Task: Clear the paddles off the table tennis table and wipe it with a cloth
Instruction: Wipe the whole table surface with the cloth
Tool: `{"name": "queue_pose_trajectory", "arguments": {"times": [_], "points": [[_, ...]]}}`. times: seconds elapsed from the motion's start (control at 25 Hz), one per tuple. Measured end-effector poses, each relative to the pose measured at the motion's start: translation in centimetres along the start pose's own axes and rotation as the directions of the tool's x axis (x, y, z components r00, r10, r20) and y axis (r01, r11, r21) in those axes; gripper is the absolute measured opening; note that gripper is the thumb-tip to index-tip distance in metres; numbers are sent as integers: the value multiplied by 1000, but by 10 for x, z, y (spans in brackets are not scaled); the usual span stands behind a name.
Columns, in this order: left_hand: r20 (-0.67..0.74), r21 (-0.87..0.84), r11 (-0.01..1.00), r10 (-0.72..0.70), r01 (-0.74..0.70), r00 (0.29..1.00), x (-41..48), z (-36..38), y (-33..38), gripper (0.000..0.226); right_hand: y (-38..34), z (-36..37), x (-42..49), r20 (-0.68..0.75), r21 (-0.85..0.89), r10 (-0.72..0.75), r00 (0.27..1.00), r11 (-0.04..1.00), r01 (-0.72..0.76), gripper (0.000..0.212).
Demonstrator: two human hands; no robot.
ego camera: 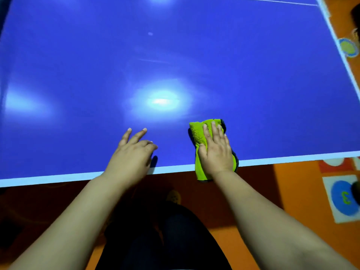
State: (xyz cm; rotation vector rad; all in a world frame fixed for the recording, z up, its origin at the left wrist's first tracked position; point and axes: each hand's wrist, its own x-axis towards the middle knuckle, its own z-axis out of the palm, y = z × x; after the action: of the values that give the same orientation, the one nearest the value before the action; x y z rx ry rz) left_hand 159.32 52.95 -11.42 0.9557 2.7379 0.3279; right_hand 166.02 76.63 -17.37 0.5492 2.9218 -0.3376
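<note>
At the table edge, right grip flat, unclenched, on green cloth, left grip released beside it

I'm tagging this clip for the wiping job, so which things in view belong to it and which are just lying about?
Job:
blue table
green cloth, pressed flat under the right hand
left hand, fingers spread at the near edge

Lying about:
numbered floor tile
round yellow floor marker
</note>
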Motion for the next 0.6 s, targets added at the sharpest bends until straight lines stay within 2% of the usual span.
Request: {"name": "queue_pose_trajectory", "arguments": {"times": [0.2,0.28,0.4,0.48,0.6], "points": [[35,-11,1000,23,-23,999,9,6,14,35,95,-25,2,-67,47,286,956,958,-283,59],[26,-17,1000,-1,1,1000,2,5,0,32,94,-27,4,-71,92,430,900,901,-424,59],[24,-30,998,-59,60,998,-15,1,-31,24,49,-20,10,-60,151,596,801,798,-583,61],[16,-40,996,-75,76,997,-25,-1,-48,21,12,-13,11,-45,141,597,801,797,-587,63],[6,-44,998,-50,50,999,-37,-8,-76,30,-56,7,-1,-30,89,446,895,893,-442,65]]}}
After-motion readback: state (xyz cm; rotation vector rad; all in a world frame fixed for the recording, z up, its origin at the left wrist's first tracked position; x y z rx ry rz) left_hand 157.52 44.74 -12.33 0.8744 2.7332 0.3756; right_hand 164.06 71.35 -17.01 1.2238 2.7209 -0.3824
